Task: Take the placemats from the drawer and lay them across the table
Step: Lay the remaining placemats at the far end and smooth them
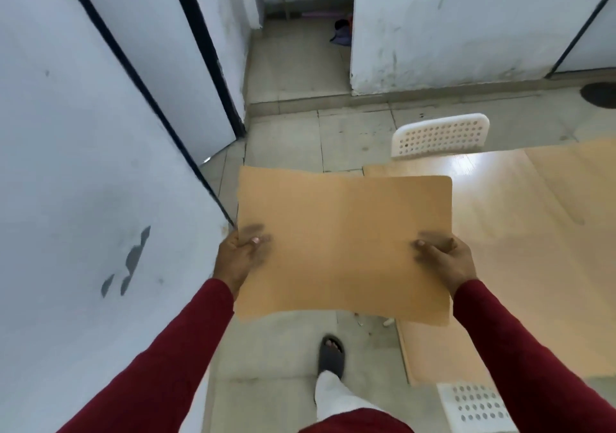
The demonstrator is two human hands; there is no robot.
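Placemats [343, 249]: I see tan, flat sheets with rounded corners, centre of frame; a second edge peeks out at the top left.
Pose: level, held up off the floor.
Table [500, 206]: pale wood, glossy, right of frame; placemats overlap its left edge.

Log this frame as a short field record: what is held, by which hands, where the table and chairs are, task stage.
held: tan placemat, flat, in the air
left hand: grips its left edge
right hand: grips its right edge
table: wooden, to the right, partly under the placemat's right side
chairs: white perforated chair at the far side; another at the near side
drawer: not in view
stage: placemat carried, not yet laid
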